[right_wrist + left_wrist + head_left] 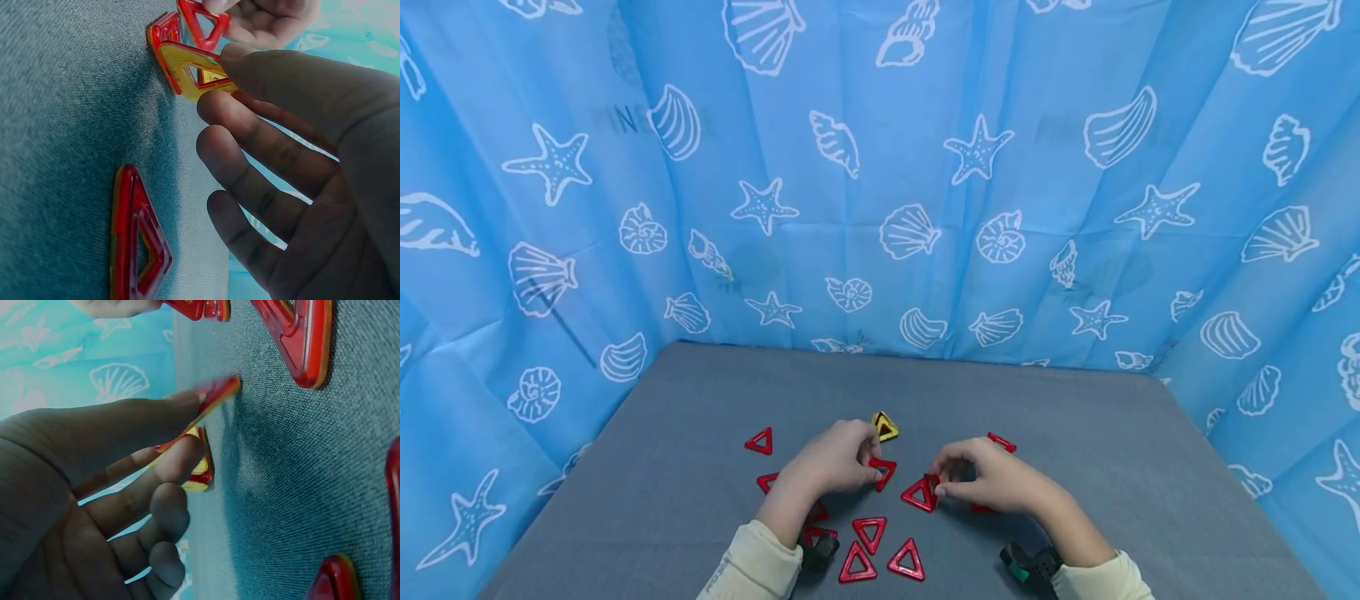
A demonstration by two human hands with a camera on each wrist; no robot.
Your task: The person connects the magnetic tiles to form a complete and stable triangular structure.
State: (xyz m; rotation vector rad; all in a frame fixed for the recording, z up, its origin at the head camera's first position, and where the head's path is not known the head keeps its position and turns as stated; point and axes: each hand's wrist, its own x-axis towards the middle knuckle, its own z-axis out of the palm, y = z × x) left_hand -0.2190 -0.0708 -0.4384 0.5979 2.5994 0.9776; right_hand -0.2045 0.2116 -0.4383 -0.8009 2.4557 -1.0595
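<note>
My left hand [838, 460] pinches a red triangular magnetic tile [222, 392] between thumb and fingers, a little above the grey tabletop. My right hand [992, 477] pinches another triangular tile [181, 70], which looks yellow in the right wrist view and stands tilted at the edge of a red triangular tile [911, 497] on the table. Whether those two edges are joined I cannot tell. Just beyond my left fingers is a yellow triangular piece [891, 430] with red inside it. All of these tiles have an open triangle in the middle.
Several red triangular tiles lie nearer the front, among them one tile [856, 575] and another [907, 572]. A lone tile [752, 444] sits at the left, and one more [1002, 442] lies behind my right hand. A blue shell-print curtain [880, 192] surrounds the table [1075, 417].
</note>
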